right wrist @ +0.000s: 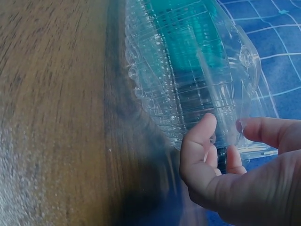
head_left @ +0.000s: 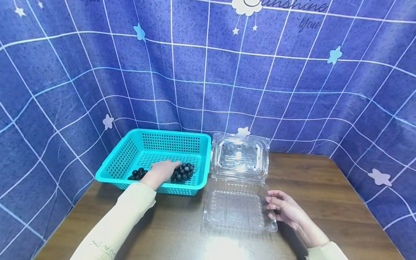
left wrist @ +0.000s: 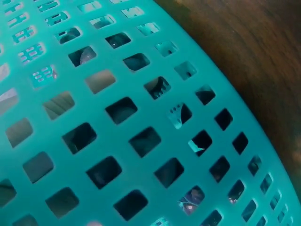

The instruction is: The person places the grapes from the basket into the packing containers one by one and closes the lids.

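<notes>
Grapes (head_left: 183, 172) under the left grip (head_left: 163, 169) are seemingly being gathered; pinching is needed next. Closure cannot be told there, nor at the right grip (head_left: 284, 209) beside the container (head_left: 235, 204).

left sleeve (head_left: 121, 216): pale cream, dark script marking (head_left: 96, 244) | right sleeve (head_left: 326, 252): pale cream

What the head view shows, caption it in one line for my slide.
Left hand in a teal basket of dark round fruit, right hand beside an open clear container.
</notes>
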### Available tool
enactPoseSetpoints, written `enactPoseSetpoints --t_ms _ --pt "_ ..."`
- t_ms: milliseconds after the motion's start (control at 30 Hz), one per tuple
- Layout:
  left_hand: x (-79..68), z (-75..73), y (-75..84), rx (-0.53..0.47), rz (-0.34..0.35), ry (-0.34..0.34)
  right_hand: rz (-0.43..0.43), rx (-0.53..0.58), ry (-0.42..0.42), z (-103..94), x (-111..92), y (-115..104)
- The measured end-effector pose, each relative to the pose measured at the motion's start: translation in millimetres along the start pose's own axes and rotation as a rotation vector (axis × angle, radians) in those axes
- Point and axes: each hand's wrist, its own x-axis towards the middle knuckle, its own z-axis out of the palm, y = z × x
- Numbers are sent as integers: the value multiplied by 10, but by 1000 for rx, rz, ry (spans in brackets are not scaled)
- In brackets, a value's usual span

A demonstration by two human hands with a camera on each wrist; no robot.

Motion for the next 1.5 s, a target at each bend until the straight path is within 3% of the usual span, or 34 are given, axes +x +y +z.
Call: enactPoseSetpoints --t_ms 500,1000,1500 --pt "-69 -68 12 16 127 115 -9 -23 21 5 22 2" --pt "-82 -185 37 50 191 270 8 -21 50 20 33 -19" --pt "-156 -357 111 31 205 420 11 -37 73 32 53 -29"
